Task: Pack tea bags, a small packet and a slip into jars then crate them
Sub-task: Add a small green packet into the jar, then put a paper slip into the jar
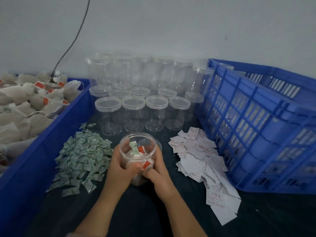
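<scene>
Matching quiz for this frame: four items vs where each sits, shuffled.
1 open clear plastic jar
2 heap of small green-printed packets
3 heap of white paper slips
4 beige tea bags with red tags

A in the blue bin, far left
B beside the blue slatted crate
C between left hand and right hand
D left of the jar

Pairs: 1-C, 2-D, 3-B, 4-A

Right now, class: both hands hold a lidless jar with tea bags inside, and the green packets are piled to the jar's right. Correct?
Wrong side: the head view shows the green packets piled to the left of the jar. The left hand and right hand do hold the lidless jar with tea bags inside.
</scene>
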`<state>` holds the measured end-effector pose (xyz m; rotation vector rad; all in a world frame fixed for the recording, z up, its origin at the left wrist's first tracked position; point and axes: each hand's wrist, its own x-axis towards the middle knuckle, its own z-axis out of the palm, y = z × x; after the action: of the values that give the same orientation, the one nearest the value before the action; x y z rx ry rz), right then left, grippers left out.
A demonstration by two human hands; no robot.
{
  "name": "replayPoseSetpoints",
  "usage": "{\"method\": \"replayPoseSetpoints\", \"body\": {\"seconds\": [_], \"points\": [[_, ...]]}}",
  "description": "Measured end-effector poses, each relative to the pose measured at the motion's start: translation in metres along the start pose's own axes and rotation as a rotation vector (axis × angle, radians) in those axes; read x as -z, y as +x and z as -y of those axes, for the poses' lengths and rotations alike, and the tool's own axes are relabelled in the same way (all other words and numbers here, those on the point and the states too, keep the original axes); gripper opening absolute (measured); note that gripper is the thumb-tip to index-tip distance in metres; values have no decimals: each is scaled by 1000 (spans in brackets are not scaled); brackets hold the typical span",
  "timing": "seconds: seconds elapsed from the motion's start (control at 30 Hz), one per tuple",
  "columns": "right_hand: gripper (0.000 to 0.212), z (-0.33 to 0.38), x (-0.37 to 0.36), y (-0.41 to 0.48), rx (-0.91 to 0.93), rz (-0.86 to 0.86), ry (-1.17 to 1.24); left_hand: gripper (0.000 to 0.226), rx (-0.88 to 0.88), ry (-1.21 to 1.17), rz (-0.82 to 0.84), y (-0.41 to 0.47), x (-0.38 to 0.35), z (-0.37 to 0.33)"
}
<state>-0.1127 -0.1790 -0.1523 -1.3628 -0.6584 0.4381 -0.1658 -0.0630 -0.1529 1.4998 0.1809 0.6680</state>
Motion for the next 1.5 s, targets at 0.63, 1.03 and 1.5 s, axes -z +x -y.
{"method": "replayPoseSetpoints", "body": {"seconds": [0.63, 1.03, 1.5], "points": [[22, 35, 122, 22, -323, -557, -1103, 79, 37, 75, 6, 0, -4, 22], [21, 18, 135, 21, -247, -570, -1255, 82, 2, 93, 11, 2, -1, 25], [12, 30, 139, 15, -67, -676, -916, 78, 16, 94, 15, 2, -3, 24]]}}
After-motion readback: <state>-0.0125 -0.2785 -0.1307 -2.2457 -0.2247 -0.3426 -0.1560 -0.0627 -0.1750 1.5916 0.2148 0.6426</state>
